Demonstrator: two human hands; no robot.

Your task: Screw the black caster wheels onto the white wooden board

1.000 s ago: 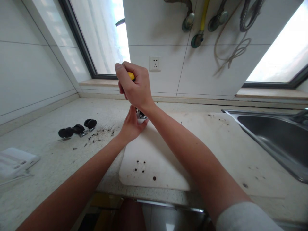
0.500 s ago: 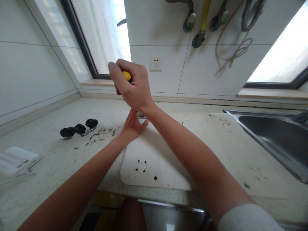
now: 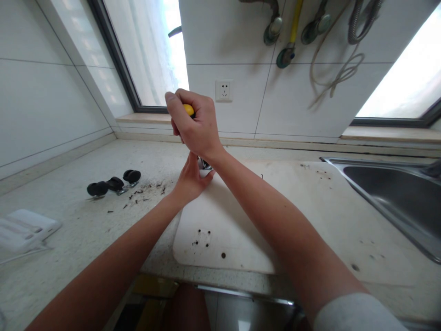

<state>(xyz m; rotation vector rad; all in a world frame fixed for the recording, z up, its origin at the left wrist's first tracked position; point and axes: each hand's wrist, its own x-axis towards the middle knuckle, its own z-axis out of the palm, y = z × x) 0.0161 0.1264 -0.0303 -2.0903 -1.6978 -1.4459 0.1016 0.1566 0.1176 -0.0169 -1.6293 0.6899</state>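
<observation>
Wrapped in a fist, my right hand [image 3: 196, 119] grips a screwdriver by its upright handle, whose yellow end [image 3: 189, 109] shows above the fingers. The shaft and tip are hidden behind that hand and wrist. Below it, my left hand [image 3: 190, 180] closes round a caster wheel [image 3: 206, 164] at the far left corner of a white board [image 3: 234, 220]. Only a bit of the caster's shiny metal shows between thumb and fingers; the fingertips are hidden. Screw holes [image 3: 203, 237] mark the board's near left corner.
Black casters [image 3: 115, 184] lie on the counter at left, beside scattered screws and dark crumbs [image 3: 146, 193]. A white device [image 3: 29, 230] with a cable sits further left. At right is a steel sink [image 3: 392, 193]. A socket [image 3: 224, 91] and pipes are on the wall.
My right fist has shifted slightly right and down with the screwdriver. A little more of the metal shows beside my left thumb. The board and the loose casters stay put.
</observation>
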